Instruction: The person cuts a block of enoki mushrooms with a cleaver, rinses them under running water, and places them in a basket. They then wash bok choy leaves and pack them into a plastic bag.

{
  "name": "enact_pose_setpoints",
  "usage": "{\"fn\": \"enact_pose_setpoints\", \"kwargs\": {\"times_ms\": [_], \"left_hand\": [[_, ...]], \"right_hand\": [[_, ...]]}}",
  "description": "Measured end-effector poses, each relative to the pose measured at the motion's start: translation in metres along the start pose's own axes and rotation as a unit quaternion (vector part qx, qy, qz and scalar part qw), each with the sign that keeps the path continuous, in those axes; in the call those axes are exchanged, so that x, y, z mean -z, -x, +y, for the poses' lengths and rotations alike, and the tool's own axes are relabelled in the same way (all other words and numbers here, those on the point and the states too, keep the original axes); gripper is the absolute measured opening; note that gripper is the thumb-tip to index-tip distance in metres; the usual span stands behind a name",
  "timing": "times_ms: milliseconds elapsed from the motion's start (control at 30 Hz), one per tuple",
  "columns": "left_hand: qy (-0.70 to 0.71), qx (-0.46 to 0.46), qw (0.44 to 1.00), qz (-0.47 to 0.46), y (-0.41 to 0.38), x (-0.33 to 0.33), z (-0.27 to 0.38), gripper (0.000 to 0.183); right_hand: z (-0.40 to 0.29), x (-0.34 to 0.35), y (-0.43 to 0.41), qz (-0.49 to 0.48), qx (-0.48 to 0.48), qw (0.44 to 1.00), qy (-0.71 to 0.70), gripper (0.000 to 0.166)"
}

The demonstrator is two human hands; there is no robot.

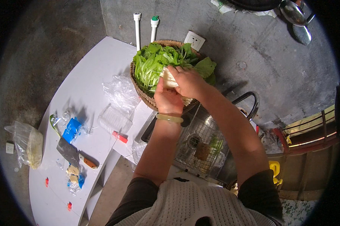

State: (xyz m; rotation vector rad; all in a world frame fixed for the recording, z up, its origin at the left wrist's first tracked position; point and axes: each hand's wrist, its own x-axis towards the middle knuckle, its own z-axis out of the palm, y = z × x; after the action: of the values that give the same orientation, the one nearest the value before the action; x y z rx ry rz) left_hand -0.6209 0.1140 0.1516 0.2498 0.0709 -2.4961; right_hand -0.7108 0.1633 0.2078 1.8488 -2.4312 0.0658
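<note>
A bundle of pale enoki mushrooms (167, 77) rests over the greens, gripped by both hands. My left hand (169, 100), with a pale bangle (169, 118) at the wrist, holds it from below and the left. From the upper right, my right hand (189, 82) lies across it and hides much of its middle. Small caps show below the right hand. Under the mushrooms is a round wicker basket (134, 77) heaped with green leafy vegetables (148, 60).
Below right of the basket is a sink with a wire rack (199, 161) and a faucet (256, 106). The white counter (82, 82) holds a cleaver (68, 151), a clear plastic tray (113, 120), plastic bags (120, 90) and a blue package (71, 130). Two white pipes (137, 31) stand behind.
</note>
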Motion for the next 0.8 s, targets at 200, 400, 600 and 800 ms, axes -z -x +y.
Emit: {"fn": "enact_pose_setpoints", "kwargs": {"times_ms": [200, 400, 600, 800], "left_hand": [[-0.027, 0.02, 0.999, 0.024, 0.011, 0.003, 0.01, 0.048], [-0.087, 0.037, 0.994, 0.06, 0.027, 0.012, 0.013, 0.048], [-0.104, 0.108, 0.988, 0.041, 0.034, 0.015, 0.028, 0.058], [-0.141, 0.111, 0.978, 0.106, 0.046, 0.023, 0.042, 0.056]], "right_hand": [[-0.004, -0.017, 0.0, 0.057, 0.024, 0.996, 0.061, 0.073], [-0.011, -0.025, 0.001, 0.071, 0.031, 0.988, 0.134, 0.065], [-0.017, -0.032, 0.003, 0.084, 0.04, 0.978, 0.185, 0.061], [-0.017, -0.034, 0.006, 0.083, 0.045, 0.983, 0.157, 0.07]]}}
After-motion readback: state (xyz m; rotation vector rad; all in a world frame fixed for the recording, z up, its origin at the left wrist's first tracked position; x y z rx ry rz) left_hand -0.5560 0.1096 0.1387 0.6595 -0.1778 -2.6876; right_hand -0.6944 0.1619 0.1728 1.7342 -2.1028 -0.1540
